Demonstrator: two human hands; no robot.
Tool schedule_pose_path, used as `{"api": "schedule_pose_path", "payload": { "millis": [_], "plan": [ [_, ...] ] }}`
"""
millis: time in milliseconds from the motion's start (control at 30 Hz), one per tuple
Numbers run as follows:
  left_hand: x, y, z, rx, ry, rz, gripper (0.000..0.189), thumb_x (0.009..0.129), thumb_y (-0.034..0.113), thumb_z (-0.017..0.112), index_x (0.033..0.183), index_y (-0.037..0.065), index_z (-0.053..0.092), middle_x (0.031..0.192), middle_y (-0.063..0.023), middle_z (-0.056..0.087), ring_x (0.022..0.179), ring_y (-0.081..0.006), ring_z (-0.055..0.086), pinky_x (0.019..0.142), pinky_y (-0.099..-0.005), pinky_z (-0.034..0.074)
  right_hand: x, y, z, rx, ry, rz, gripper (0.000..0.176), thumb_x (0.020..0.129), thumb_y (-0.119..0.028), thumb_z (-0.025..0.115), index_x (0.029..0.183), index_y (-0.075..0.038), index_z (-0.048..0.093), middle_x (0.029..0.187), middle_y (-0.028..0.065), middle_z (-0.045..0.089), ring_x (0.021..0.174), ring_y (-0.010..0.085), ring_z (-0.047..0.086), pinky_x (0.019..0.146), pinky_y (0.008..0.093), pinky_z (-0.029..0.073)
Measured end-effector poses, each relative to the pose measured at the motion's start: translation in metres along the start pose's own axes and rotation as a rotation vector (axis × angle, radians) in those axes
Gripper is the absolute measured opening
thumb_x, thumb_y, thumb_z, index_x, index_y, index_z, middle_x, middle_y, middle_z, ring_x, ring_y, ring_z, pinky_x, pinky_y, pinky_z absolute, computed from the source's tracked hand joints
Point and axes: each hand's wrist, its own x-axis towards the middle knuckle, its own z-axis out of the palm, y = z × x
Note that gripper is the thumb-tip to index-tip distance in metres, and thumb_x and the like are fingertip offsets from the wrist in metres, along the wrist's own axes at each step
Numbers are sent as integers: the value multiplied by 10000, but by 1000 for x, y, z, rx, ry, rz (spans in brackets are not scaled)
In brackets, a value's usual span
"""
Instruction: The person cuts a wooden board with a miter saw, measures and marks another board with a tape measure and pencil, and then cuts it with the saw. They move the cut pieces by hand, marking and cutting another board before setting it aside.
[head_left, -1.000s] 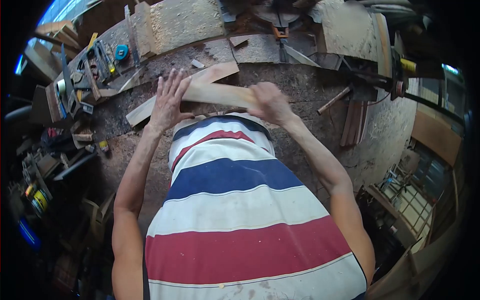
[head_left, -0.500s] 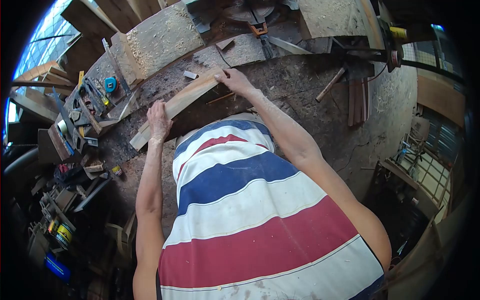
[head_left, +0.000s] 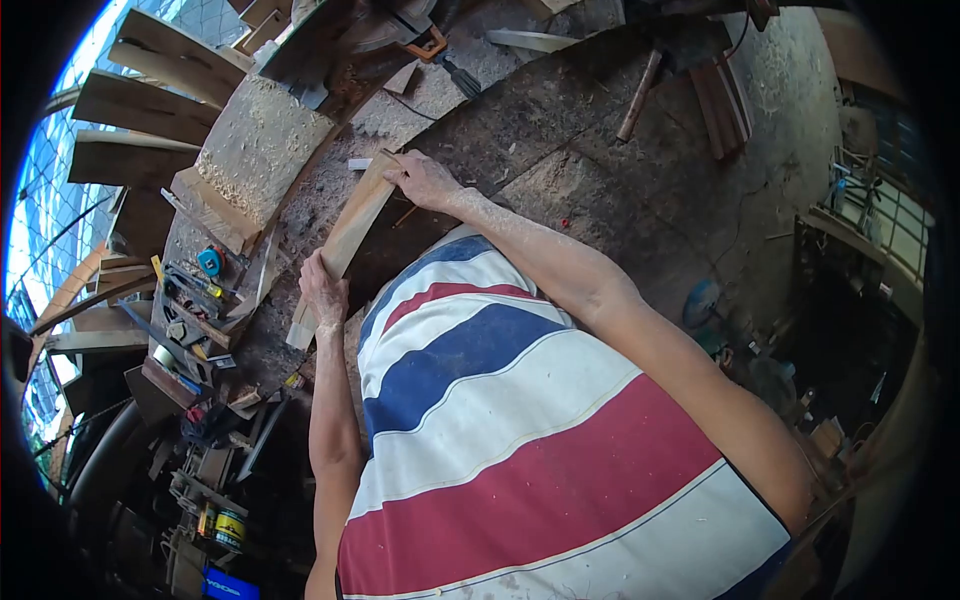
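A pale wooden board (head_left: 357, 222) lies slantwise in front of my body, held at both ends. Toward its near lower end, my left hand (head_left: 323, 290) is closed over it with the fingers wrapped round the edge. At the far upper end my right hand (head_left: 425, 182) grips the board, thumb and fingers on its edge; sawdust coats that hand and forearm. A small white block (head_left: 360, 164) sits just beyond the board. The dark workbench (head_left: 480, 140) is behind it, strewn with sawdust.
At the left are a blue tape measure (head_left: 210, 262) and several hand tools. A sawdust-covered wooden surface (head_left: 262, 140) stands beyond. At the back lie an orange-handled clamp (head_left: 428, 45) and a brush (head_left: 462, 80). A wooden stick (head_left: 640, 95) and dark wood strips (head_left: 720, 110) rest at the right.
The view has turned, so the bench and tools appear rotated. The board is now at a steeper slant across the view, with both hands still gripping it.
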Motion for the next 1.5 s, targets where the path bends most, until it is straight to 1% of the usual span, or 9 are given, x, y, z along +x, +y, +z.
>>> {"api": "schedule_pose_path", "payload": {
  "millis": [533,833,1033,1067,1133,1267,1300,1433,1500],
  "plan": [
    [4,18,-4,-18,4,-21,844,662,40,932,1421,92,567,1301,-160,661,1261,-394,615,1074,-495,494,13,-1,-9,-166,-117,-28,534,1089,-451,589,1232,56,673,1262,317,649,1210,505,654,1045,600,511],
    [6,17,-6,-21,-27,-16,842,666,42,935,1422,79,565,1312,-164,656,1268,-386,614,1077,-486,496,12,-7,-14,-165,-133,11,559,1087,-465,586,1244,63,680,1322,308,647,1273,500,631,1070,581,510],
    [4,3,-7,5,-55,51,1016,653,56,949,1552,104,477,1409,-165,611,1348,-377,567,1140,-493,442,1,-4,-33,-127,-102,46,562,1072,-493,605,1259,31,687,1329,303,654,1263,486,638,1073,563,514],
    [0,6,-13,41,-43,19,1040,655,58,948,1572,108,459,1419,-166,604,1355,-374,562,1145,-493,435,-8,4,-39,-89,14,16,566,1059,-504,624,1255,24,688,1298,306,667,1229,489,652,1057,551,527],
    [-6,8,-24,116,-7,-58,1088,660,63,947,1611,115,421,1440,-167,592,1369,-368,552,1156,-492,423,-30,6,-58,-302,-112,-63,423,1028,-379,657,1203,4,701,1289,284,683,1184,422,697,960,535,588],
    [-21,-22,-13,90,-69,-97,810,670,45,896,1407,93,563,1271,-143,634,1252,-364,601,1082,-486,462,-32,18,-12,-815,-259,-460,209,942,-223,689,1042,-46,738,1136,226,747,1065,343,756,814,482,642],
    [-22,-28,-3,61,18,-72,688,653,37,868,1282,85,594,1151,-134,630,1153,-365,619,1012,-485,485,-24,21,-1,-856,-335,-496,175,928,-210,691,989,-55,745,1065,209,756,1011,341,764,788,472,641],
    [-19,-29,7,92,81,-93,539,676,15,800,1174,90,608,1085,-126,613,1073,-350,616,922,-486,492,-2,43,16,-877,-515,-725,126,872,-167,735,802,-72,779,824,181,774,817,377,780,718,489,637],
    [-21,-35,9,136,102,-114,455,692,16,774,1109,95,611,1070,-114,607,1053,-335,612,888,-481,488,2,32,12,-941,-703,-784,158,899,-144,697,797,-55,779,837,209,775,790,392,780,693,494,632]
  ]
}}
